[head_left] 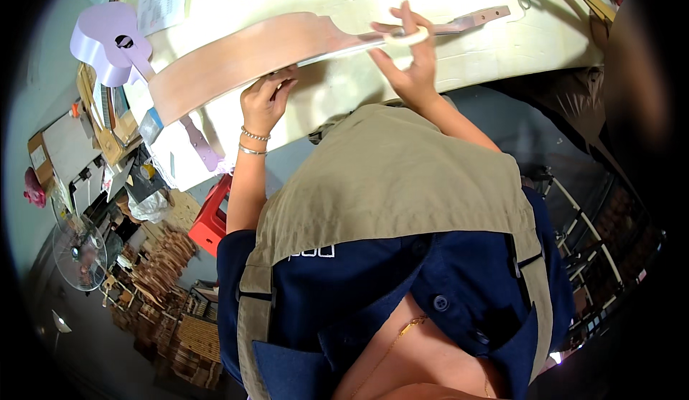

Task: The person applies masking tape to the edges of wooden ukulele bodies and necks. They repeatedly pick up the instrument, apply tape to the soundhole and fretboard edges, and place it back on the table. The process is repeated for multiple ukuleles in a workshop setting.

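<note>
Head view: hands partly hide guitar body's edge

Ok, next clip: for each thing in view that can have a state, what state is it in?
Unfinished wooden instrument body with neck: lying on its side across the workbench, unpainted.
Left hand: fingers curled on the body's near edge.
Right hand: fingers through a roll of masking tape, at the neck.
Lilac ukulele: finished, lying at the bench's left end.
Workbench: covered in pale sheeting.
Red stool: standing on the floor.
Floor fan: whether it runs cannot be told.
</note>
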The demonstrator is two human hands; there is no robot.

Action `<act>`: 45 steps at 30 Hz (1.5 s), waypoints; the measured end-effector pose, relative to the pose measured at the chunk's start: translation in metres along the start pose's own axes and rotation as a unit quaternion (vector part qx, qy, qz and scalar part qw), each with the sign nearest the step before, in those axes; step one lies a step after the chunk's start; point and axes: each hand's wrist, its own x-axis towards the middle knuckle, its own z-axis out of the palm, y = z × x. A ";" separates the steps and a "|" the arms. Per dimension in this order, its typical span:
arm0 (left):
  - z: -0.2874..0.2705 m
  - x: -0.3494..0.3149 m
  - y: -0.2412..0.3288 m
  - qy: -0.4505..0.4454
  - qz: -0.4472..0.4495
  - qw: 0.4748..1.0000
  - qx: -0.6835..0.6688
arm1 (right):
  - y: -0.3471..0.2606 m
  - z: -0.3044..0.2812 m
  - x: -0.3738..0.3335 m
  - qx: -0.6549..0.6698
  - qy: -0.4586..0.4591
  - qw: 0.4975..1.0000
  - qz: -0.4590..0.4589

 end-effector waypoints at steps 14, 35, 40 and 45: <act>0.005 -0.011 0.003 0.017 -0.013 0.997 0.077 | 0.104 -0.160 0.008 0.061 0.185 0.954 0.228; 0.043 0.020 0.050 -0.112 0.022 0.984 0.136 | 0.123 -0.156 -0.006 0.111 0.201 0.954 0.193; 0.062 0.039 0.064 -0.159 0.060 0.974 0.149 | 0.116 -0.150 -0.003 0.113 0.208 0.952 0.195; 0.109 0.073 0.092 -0.206 0.107 0.959 0.162 | 0.121 -0.150 -0.006 0.092 0.207 0.956 0.187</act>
